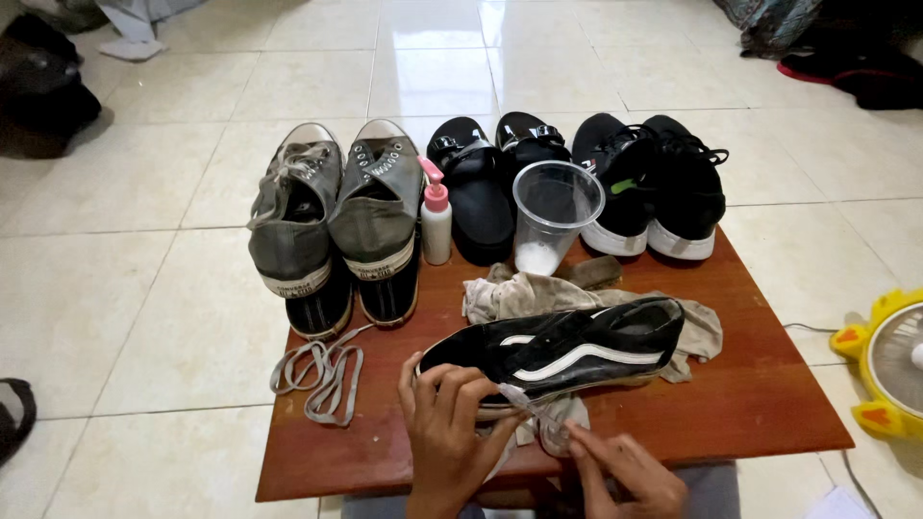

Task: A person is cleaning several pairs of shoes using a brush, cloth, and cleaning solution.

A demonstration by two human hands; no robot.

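Observation:
A black sneaker with a white side stripe [567, 348] lies on its side on a small red-brown wooden table [760, 384], resting on a crumpled beige rag [519, 293]. My left hand [447, 423] grips the toe end of the sneaker. My right hand [625, 471] is below it, pinching a thin clear plastic piece [538, 413] that stretches between both hands at the sole's edge.
A clear plastic cup with white powder [553, 216] and a small pump bottle with a pink top [436, 216] stand at the table's far edge. Loose grey laces [322, 370] lie left. Grey sneakers [332, 207], black sandals [486, 178], black shoes [654, 183] line the tiled floor. A yellow fan [889, 360] sits right.

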